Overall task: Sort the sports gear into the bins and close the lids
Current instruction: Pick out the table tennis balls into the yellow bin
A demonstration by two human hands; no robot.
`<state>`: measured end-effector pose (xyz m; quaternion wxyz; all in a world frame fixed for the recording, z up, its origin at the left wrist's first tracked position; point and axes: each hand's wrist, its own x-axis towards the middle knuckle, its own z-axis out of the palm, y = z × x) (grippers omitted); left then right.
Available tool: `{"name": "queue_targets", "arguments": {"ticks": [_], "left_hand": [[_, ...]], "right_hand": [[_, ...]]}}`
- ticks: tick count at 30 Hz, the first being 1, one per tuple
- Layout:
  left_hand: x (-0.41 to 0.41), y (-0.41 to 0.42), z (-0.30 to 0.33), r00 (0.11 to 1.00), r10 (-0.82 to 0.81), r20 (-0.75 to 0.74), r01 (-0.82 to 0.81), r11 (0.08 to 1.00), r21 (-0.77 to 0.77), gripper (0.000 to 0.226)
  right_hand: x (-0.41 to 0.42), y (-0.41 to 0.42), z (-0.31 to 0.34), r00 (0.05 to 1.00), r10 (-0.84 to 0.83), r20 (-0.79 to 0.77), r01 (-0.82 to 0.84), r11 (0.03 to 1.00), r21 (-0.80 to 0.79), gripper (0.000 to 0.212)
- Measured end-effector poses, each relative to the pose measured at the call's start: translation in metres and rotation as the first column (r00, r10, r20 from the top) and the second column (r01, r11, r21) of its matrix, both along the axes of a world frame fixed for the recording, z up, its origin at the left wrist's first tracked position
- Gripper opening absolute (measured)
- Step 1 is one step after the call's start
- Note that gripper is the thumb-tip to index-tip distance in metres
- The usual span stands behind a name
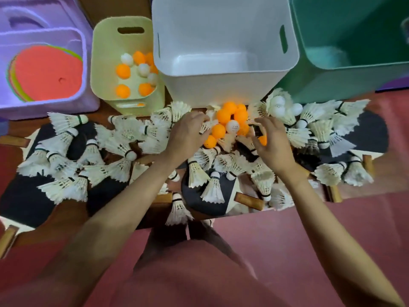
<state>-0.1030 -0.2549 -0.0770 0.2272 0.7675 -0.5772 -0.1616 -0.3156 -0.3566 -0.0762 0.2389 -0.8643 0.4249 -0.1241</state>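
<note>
A heap of white shuttlecocks (124, 138) and black table-tennis bats (365, 129) covers the low table. A cluster of orange and white ping-pong balls (230, 120) lies at the table's far edge, between my hands. My left hand (188, 134) rests curled at the cluster's left side, touching an orange ball (209, 141). My right hand (271, 138) pinches another orange ball (263, 140) between thumb and fingers. The yellow bin (104, 63) behind holds several orange and white balls. The white bin (223, 87) stands empty.
A purple bin (44, 103) at the far left holds flat coloured discs. A green bin (354, 63) stands at the far right. Wooden bat handles (247, 199) stick out of the heap. Red floor lies below the table's near edge.
</note>
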Motion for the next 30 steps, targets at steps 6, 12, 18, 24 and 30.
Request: {"name": "queue_targets", "arguments": {"ticks": [6, 12, 18, 24, 30], "left_hand": [[-0.021, -0.017, -0.016, 0.999, 0.002, 0.037, -0.005, 0.995, 0.098, 0.038], [-0.032, -0.03, -0.027, 0.994, 0.036, 0.103, -0.052, 0.986, 0.159, 0.043], [-0.034, -0.03, -0.031, 0.992, 0.058, 0.116, -0.068, 0.994, 0.082, 0.038], [-0.006, 0.007, -0.009, 0.985, 0.171, -0.017, -0.171, 0.961, -0.218, 0.033], [0.081, 0.047, 0.017, 0.893, 0.445, -0.068, -0.429, 0.794, -0.43, 0.031]], "right_hand": [[-0.026, -0.006, -0.019, 0.993, -0.045, -0.105, 0.05, 0.998, 0.04, 0.042], [-0.025, -0.009, -0.03, 0.973, -0.055, -0.223, 0.063, 0.998, 0.03, 0.032], [-0.013, -0.008, -0.023, 0.961, -0.134, -0.24, 0.122, 0.99, -0.065, 0.037], [0.021, 0.019, -0.009, 0.99, 0.051, 0.13, -0.04, 0.995, -0.09, 0.031], [0.099, 0.047, -0.004, 0.934, 0.275, 0.226, -0.248, 0.958, -0.142, 0.031]]}}
